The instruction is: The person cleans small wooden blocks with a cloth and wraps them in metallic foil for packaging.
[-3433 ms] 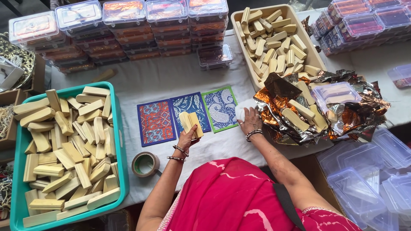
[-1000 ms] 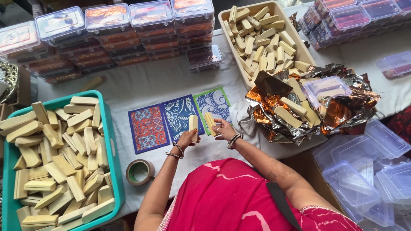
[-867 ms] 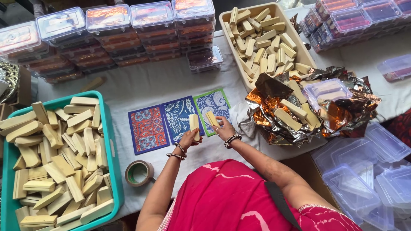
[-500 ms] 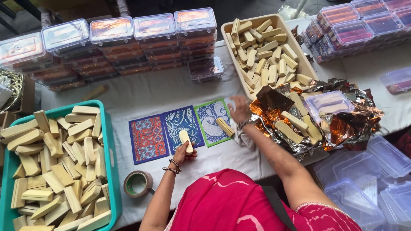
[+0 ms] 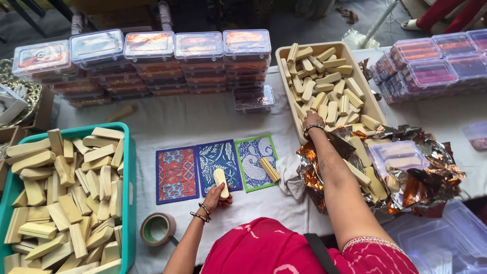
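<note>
Your left hand [image 5: 215,195] pinches a pale wooden block [image 5: 220,182] upright on the blue printed card [image 5: 218,167] at 6 o'clock, while your right hand [image 5: 315,122], grip hidden, reaches the beige tray [image 5: 284,86] at 1 o'clock

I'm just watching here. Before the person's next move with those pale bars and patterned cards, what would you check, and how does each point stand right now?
1. Left hand grips a pale bar: ok.
2. That bar sits over the blue card: ok.
3. Green-edged card already carries a bar: ok.
4. Red card carries a bar: not ok, it is bare.
5. Right hand has picked a bar at the beige tray: cannot tell, the fingers are hidden.
6. Tape roll lies apart from the cards: ok.
</note>
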